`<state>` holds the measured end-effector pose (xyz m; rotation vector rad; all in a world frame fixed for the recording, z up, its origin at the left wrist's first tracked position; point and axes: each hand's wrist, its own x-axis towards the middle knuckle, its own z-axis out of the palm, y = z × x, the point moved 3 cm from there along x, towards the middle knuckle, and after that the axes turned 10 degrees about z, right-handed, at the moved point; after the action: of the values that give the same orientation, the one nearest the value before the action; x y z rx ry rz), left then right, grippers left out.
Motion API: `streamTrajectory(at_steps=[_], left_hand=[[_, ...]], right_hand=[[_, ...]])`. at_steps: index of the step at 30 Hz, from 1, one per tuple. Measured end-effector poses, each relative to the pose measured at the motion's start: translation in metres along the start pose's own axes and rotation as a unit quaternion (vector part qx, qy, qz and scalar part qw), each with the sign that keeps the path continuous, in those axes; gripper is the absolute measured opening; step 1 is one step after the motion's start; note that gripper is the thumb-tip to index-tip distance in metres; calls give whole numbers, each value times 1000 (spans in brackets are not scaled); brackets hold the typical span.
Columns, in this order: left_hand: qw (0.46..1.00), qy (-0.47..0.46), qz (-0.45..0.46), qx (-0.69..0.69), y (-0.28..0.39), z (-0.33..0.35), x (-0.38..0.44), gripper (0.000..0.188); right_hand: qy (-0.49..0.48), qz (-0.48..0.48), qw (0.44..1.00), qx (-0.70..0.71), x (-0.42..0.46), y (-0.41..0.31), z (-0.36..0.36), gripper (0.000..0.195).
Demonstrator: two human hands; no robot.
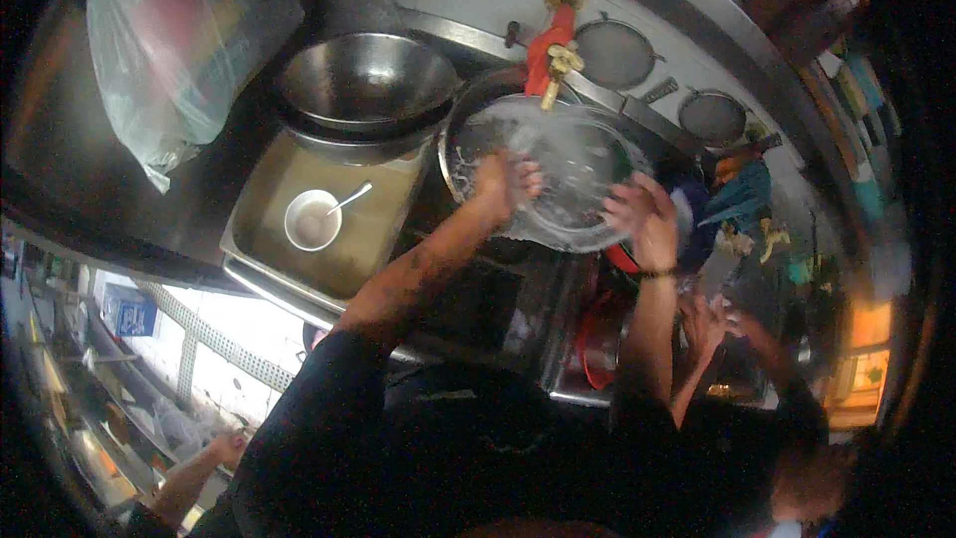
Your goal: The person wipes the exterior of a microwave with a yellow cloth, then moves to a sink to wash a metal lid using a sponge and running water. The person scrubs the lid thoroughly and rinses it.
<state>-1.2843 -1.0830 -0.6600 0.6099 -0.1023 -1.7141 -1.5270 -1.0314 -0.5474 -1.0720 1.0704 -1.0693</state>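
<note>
A large round basin [575,218], wet and see-through or shiny, is tilted over the sink in front of me. It is blurred, so I cannot tell its material. My left hand [506,183] is over its left inner side with curled fingers; whether they hold anything is too blurred to tell. At the right rim, my right hand [644,211] grips the basin, fingers over the inside. A tap [549,93] wrapped in red cloth [549,52] and yellowish ties points down at the basin. Behind the basin shows the rim of a larger metal bowl [446,153].
Stacked steel bowls [366,78] and a tray [373,239] of cloudy liquid, with a white cup [314,220] and spoon, stand left. A plastic bag [179,60] hangs farther left. Strainers [614,54] line the wall. Another person's hands [706,325] are close on my right; another hand [228,448] is lower left.
</note>
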Motion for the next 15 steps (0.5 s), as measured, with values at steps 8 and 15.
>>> streamTrajectory(at_steps=[8, 15], left_hand=[[997, -44, -27, 50, -63, 72, 47, 41], [932, -347, -105, -29, -7, 68, 19, 41]], right_hand=[[225, -243, 868, -371, -105, -21, 28, 30], [75, -409, 735, -536, -94, 2, 31, 26]])
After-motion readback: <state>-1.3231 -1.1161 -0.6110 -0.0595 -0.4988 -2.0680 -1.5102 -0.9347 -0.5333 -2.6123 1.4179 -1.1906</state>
